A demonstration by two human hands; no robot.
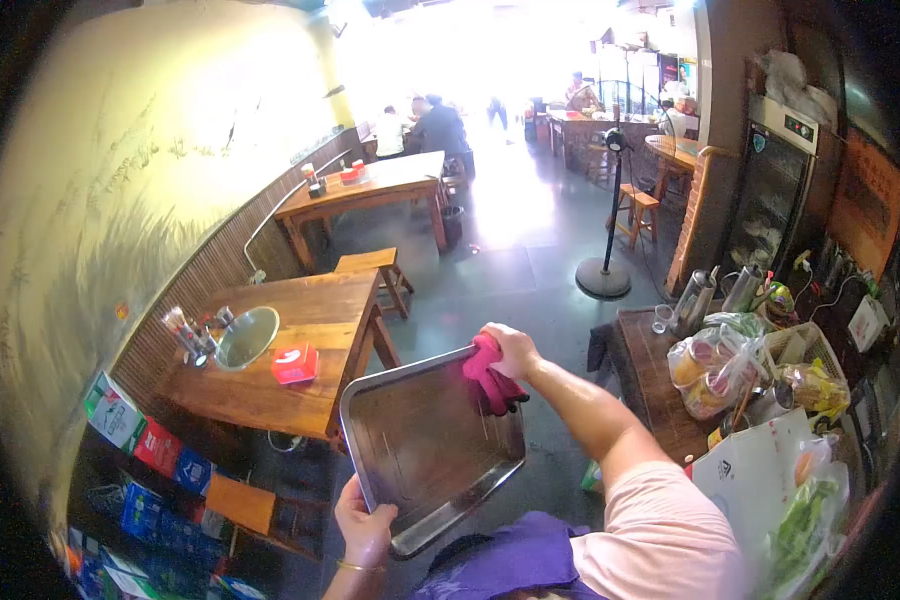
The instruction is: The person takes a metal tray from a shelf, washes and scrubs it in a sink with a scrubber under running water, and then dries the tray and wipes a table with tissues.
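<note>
Left hand [363, 527] is gripping tray [420, 440]; right hand [513, 352], clutching pink cloth [490, 382], is apparently wiping (further strokes need steady support).

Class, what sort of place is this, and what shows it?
Probably a restaurant: wooden tables with stools, a red tissue box on one table, and a tall glass-fronted fridge at the right.

The person wears a pale pink short-sleeved top [660, 530], a purple apron [505, 560] and a thin gold-toned bracelet [360, 567].
</note>
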